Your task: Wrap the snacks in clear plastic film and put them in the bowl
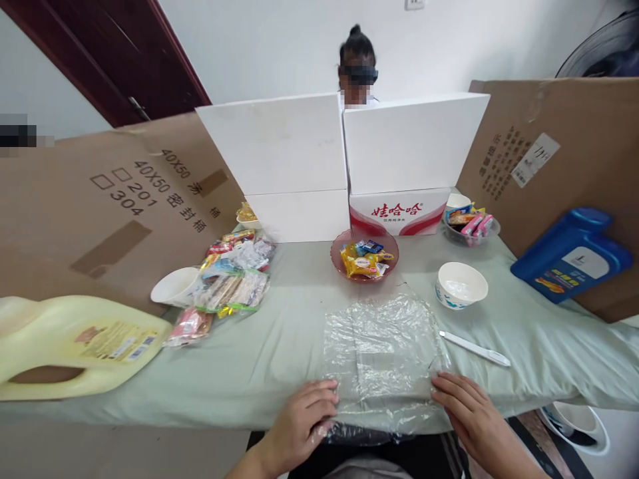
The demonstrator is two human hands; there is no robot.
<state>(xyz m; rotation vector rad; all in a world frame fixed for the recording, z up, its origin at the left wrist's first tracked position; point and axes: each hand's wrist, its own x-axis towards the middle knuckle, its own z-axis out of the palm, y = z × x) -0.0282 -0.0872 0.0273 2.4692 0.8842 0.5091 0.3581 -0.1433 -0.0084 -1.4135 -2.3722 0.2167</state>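
A clear, crinkled plastic bag [379, 352] lies spread on the cloth at the table's front, its near edge hanging over. My left hand [304, 416] rests on the bag's left side near that edge, fingers stretched out. On the opposite side, my right hand [469, 406] lies with fingers flat against the bag's right edge. Just beyond the bag stands a pink glass bowl [339, 266] with wrapped snacks [364, 259] in it. A white slim tool, perhaps a utility knife [474, 348], lies to the right, below a white paper bowl [462, 283].
Packaged snacks [234, 279], a tipped paper bowl [174, 286] and a yellow jug [84, 346] lie left. At right are a snack-filled clear bowl [472, 229] and a blue bottle [569, 256]. White boxes [294, 146] and cardboard [150, 213] wall the table; a person [358, 66] is behind.
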